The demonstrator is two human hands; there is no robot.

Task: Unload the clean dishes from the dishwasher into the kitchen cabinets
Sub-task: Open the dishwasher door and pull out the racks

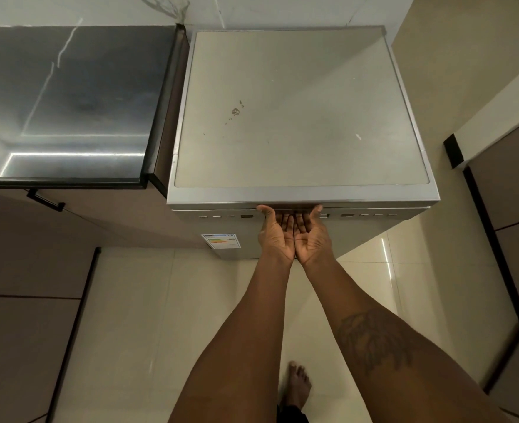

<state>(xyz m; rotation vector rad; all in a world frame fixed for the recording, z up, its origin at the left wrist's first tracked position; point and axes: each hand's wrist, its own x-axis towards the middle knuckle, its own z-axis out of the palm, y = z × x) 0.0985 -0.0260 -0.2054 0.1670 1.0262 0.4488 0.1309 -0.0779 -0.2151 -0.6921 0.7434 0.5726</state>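
A silver freestanding dishwasher stands below me, its door closed or nearly so. No dishes show. My left hand and my right hand are side by side, palms up, at the middle of the door's top edge. Their fingers curl up into the grip recess under the control strip, and the fingertips are hidden inside it. An energy label is stuck on the door's front, left of my hands.
A dark glossy countertop adjoins the dishwasher on the left, with brown cabinet fronts and a black handle below it. More brown cabinets stand at the right. My bare foot is on the pale tiled floor.
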